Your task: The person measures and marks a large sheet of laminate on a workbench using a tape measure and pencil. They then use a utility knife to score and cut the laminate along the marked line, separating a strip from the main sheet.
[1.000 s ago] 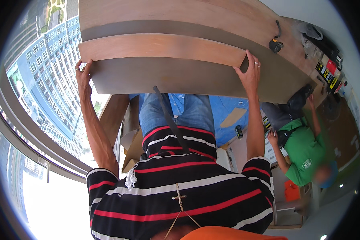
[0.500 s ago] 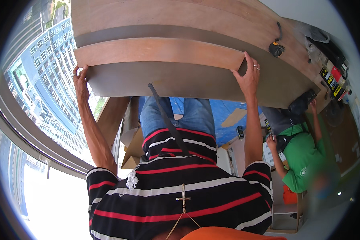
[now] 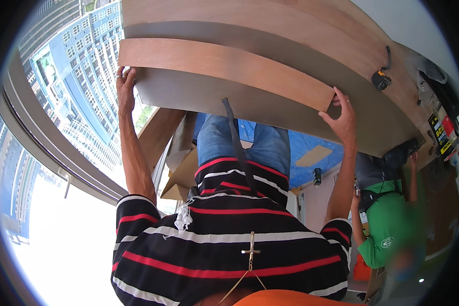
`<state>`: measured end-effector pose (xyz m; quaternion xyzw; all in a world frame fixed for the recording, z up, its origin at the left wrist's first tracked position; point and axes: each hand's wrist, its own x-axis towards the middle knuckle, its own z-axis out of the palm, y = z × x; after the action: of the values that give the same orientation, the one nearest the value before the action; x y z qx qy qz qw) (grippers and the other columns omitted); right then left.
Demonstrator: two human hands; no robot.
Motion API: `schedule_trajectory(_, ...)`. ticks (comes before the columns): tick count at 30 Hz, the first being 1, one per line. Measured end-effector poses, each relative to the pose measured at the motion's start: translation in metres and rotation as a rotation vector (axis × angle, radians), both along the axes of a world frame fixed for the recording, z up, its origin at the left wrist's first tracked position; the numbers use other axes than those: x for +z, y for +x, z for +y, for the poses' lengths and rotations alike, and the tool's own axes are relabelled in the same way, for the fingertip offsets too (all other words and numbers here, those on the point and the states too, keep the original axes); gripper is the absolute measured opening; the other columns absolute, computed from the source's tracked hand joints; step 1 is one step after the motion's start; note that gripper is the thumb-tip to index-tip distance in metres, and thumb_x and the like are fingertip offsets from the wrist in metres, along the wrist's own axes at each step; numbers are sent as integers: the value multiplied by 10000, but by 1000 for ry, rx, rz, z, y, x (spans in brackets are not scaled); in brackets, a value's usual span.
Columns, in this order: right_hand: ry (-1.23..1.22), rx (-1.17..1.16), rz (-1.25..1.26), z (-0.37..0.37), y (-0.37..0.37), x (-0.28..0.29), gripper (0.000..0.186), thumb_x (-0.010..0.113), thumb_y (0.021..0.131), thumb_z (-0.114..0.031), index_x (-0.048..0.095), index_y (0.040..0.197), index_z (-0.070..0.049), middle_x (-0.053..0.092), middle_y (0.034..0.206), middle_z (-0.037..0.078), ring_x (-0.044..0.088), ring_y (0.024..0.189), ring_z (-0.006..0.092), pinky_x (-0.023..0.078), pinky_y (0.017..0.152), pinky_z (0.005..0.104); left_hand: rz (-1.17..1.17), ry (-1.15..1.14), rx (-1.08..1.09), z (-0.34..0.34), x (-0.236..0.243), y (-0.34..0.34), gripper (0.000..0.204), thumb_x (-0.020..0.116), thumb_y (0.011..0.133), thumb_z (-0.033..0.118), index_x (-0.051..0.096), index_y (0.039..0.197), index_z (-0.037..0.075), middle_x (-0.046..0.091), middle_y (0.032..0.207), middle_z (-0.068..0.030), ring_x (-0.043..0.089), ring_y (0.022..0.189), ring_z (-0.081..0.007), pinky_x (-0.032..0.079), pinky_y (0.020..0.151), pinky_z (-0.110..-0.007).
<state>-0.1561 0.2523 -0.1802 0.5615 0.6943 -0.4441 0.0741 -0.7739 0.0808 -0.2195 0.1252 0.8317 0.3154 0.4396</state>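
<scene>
A long, light wooden strip lies across a broad grey-brown board in front of me, above my jeans. My left hand grips the strip's left end from below, fingertips at its edge. My right hand holds the right end between thumb and fingers. A dark strap runs from the board toward my waist.
A wooden surface beyond holds a tape measure, bags and packages at right. A co-worker in green works at my right. Window frames curve along the left, buildings outside. Blue sheeting shows below the board.
The scene has shifted rightward and turned slightly in view, so the strip's left end appears higher and its right end lower. Both my hands remain at its ends.
</scene>
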Motion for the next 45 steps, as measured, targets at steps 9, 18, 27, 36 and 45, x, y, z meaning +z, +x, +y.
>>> schedule_trajectory(9,-261,-48,135,10,8,3,773,784,702,-227,524,1405,-36,640,1038,108,607,931,215,492,881,373,358,12,-144,0,-11,-7,656,762,884,341,494,1402,39,511,1383,-188,471,1318,-312,409,1098,-460)
schedule_trajectory(18,-539,-491,160,9,19,-25,664,378,1020,-525,645,1094,78,674,877,134,638,852,199,489,869,347,136,212,-401,110,-9,-34,826,727,890,417,313,1553,147,344,1577,-138,278,1473,-312,247,1202,-480)
schedule_trajectory(27,-229,-305,-69,-12,9,-34,514,374,1061,-449,613,1088,6,671,826,125,653,749,221,510,729,360,268,123,-308,113,5,-6,827,756,868,372,338,1525,93,464,1437,-252,523,1289,-408,494,1052,-493)
schedule_trajectory(36,-151,-238,-99,-28,3,-29,491,397,1053,-451,603,1116,-10,659,856,187,664,773,304,522,724,407,144,30,-67,9,9,24,763,725,882,186,339,1511,-7,458,1440,-257,530,1269,-332,494,1027,-407)
schedule_trajectory(45,-86,-246,-129,-21,-5,-31,370,561,1021,-370,590,1091,-7,653,867,137,644,767,237,511,710,372,105,61,1,32,10,18,709,745,869,199,408,1469,26,533,1334,-253,569,1211,-329,537,969,-414)
